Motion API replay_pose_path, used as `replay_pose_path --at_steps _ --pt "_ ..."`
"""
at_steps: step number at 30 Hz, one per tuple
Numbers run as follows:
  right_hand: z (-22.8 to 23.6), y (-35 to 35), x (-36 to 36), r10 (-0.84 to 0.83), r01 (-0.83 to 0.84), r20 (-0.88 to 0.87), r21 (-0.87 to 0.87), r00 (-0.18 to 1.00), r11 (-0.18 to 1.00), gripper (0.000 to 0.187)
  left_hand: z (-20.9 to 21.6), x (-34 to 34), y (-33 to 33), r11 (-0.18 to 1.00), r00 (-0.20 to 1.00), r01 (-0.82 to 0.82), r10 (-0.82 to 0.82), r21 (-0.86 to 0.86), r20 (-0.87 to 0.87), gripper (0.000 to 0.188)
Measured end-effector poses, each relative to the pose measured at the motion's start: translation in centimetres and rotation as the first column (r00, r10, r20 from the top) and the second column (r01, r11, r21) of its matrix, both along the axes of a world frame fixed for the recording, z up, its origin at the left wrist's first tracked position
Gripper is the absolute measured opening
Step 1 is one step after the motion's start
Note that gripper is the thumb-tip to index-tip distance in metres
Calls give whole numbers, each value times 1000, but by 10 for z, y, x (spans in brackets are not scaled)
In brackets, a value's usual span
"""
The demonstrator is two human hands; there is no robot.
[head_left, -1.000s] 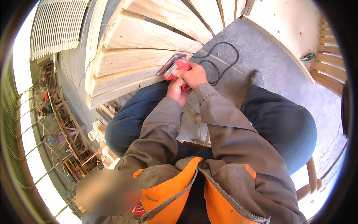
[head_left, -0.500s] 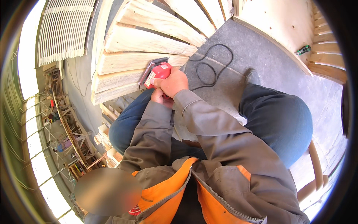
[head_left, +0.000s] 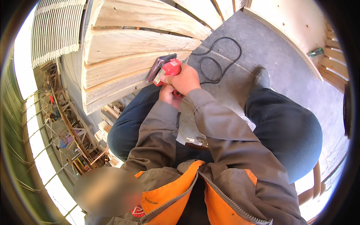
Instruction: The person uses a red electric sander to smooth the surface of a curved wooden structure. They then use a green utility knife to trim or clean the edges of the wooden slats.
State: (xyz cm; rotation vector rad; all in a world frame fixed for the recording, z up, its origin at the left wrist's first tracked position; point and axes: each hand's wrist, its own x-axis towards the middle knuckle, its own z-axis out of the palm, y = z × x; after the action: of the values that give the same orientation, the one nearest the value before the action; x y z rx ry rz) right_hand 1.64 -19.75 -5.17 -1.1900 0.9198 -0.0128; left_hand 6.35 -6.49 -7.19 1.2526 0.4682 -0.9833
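Observation:
Both hands hold a red power sander with a flat dark base. My right hand wraps over its body. Just below, my left hand is closed around its lower end, with the fingers partly hidden. The sander is tilted, and its base lies against the side of a slatted wooden piece, near the ends of the lowest slats. Pale wood grain shows on these slats, with narrow gaps between some of them.
A black cord loops over the grey floor. At the right, a green-handled tool lies by a second wooden piece with a broad panel. Thin pale strips stand at the upper left, above a cluttered wooden rack.
The sander and both hands have shifted slightly right in the picture, while the slatted piece has moved left and down. My grip stays the same.

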Motion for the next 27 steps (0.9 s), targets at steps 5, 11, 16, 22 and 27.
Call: replay_pose_path --at_steps 5,11,16,22,27 --pt "-2 -14 3 44 -44 -22 23 999 999 63 -4 4 -8 998 998 57 -56 31 -4 45" --pt "-51 -11 5 -24 26 -51 47 998 999 60 -15 2 -29 993 992 114 -113 16 -53 41" --pt "-68 -19 0 -66 76 -85 118 994 990 62 -36 -5 -39 992 989 129 -129 -9 -68 38" --pt "-28 -2 -5 -6 7 -30 24 1000 1000 62 -6 -12 -19 999 999 36 -36 16 -23 35" --pt "11 15 -8 -11 17 76 -70 997 997 71 -8 0 19 997 1000 -16 15 -71 -12 47"
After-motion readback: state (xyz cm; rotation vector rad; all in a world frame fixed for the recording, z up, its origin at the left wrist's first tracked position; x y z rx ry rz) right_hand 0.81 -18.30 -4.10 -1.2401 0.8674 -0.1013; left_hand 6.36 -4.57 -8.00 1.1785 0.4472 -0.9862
